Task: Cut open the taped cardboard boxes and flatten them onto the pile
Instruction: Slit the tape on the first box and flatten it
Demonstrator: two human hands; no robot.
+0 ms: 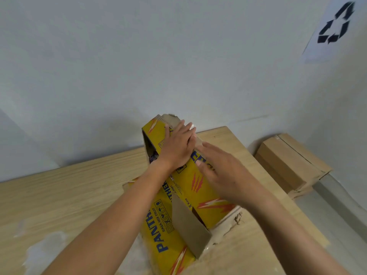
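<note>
1. A pale wall [139, 56] fills the upper half of my feed, behind the worktop.
2. The wooden worktop [59, 195] takes up the lower half. It has white smears [45, 251] near its near left corner.
3. The yellow printed box [206, 193] lies on the right half of the worktop, running from the near edge towards the far right corner. It looks partly squashed. A brown flap [186, 225] stands up at its near end, and its far end gapes open on the left.
4. A stack of brown cardboard [286, 161] sits on the floor past the worktop's right edge, against the wall.
5. A paper sheet with a recycling mark [335, 26] hangs on the wall at top right.
6. The right hand [222, 175] is blurred. Its fingers are stretched out against the box's upper right side, and I see it gripping nothing.
7. The left hand [178, 147] lies flat with straight fingers, pressing on the box's top face near the far end, just beside the right hand.
8. Something small and shiny [192, 126] shows at the left fingertips; I cannot tell what it is.
</note>
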